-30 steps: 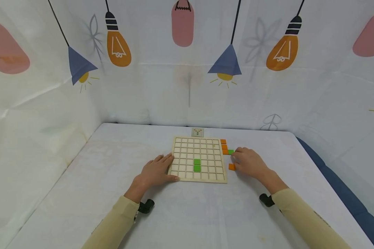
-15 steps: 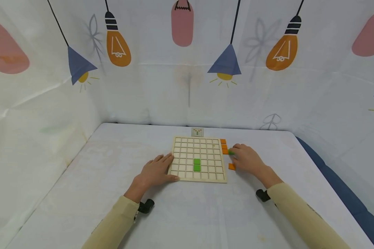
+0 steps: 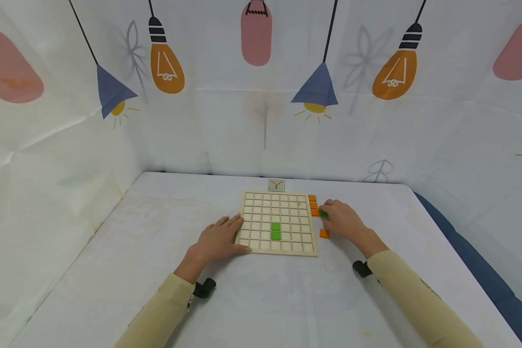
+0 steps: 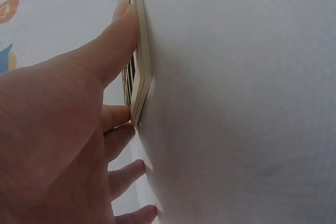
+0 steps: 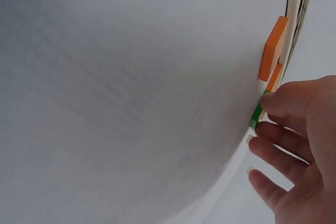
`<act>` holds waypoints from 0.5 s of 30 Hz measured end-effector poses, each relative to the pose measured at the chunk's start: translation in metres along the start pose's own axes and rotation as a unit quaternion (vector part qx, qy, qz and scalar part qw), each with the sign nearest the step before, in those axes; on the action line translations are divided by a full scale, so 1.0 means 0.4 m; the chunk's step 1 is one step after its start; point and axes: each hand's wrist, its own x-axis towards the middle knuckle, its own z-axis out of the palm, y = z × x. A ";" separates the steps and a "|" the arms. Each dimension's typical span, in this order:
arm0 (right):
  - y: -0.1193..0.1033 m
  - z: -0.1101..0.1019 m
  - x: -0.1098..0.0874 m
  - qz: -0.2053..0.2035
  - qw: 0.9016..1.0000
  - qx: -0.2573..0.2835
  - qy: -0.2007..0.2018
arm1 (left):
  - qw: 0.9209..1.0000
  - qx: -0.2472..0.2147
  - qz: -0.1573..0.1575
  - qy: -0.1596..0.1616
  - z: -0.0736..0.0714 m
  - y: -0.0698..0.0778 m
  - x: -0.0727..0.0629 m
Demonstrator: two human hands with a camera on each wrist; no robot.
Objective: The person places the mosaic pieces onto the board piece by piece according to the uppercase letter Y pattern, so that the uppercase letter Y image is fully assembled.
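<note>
A pale wooden grid board [image 3: 296,244] lies on the table with two green tiles [image 3: 276,231] in adjoining cells. At its front left corner rests my left hand [image 3: 217,240], fingers spread and fairly straight; in the left wrist view the thumb [image 4: 121,30] lies along the board's front rim and a fingertip touches the side. Beyond the right edge, my right hand [image 3: 341,220] pinches a loose green tile [image 5: 257,113] between thumb and index finger, low over the table. The other fingers of that hand are spread out behind it.
Several orange tiles [image 3: 313,205] line the board's right edge, and a separate orange tile [image 3: 324,234] lies nearer, below the right hand. Behind the board lies a small patterned card [image 3: 276,185]. A white printed curtain [image 3: 200,130] hangs past the table's far edge.
My right hand has shifted slightly left and closed its thumb and index finger on the green tile, which is now more covered. The left hand stays on the board.
</note>
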 end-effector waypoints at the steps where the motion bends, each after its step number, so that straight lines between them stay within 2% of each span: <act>1: 0.000 0.001 0.002 0.001 1.000 0.000 0.000 | 1.000 0.001 -0.001 -0.002 0.000 0.000 0.000; 15: -0.001 0.000 0.012 0.009 1.000 0.022 0.012 | 1.000 -0.007 0.003 0.001 -0.005 0.003 -0.003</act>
